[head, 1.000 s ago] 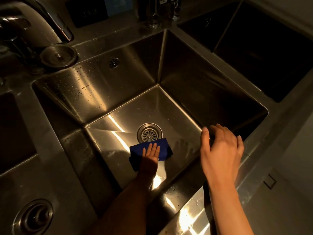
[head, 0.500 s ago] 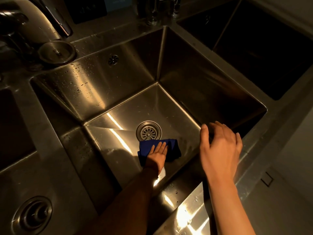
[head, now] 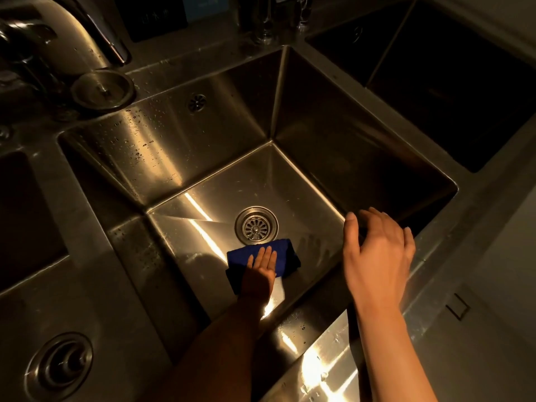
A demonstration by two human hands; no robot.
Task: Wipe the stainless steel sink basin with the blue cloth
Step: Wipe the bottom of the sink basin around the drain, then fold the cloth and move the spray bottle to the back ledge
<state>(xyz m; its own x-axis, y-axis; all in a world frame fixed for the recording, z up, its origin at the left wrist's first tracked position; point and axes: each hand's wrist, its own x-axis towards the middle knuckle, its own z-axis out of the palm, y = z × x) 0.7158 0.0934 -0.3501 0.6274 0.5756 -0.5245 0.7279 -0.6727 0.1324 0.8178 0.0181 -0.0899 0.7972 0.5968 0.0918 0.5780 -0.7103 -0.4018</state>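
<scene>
Stainless steel sink basin (head: 220,140), square and deep, set in a steel counter (head: 95,291) under dim, warm light; bright reflections streak its floor and near rim, and water droplets speckle its far wall. Round drain strainer (head: 256,226) sits at the middle of the basin floor. Blue cloth (head: 282,253), folded, lies flat on the floor just on the near side of the strainer, pressed down by the left hand (head: 259,271), whose fingers are extended flat on top of it. Right hand (head: 377,256), open with fingers loosely curled, is at the basin's near right rim and grips nothing. Loose drain cover (head: 102,89) rests on the counter at the far left corner, beside the faucet (head: 75,30). Darker basins flank both sides.
</scene>
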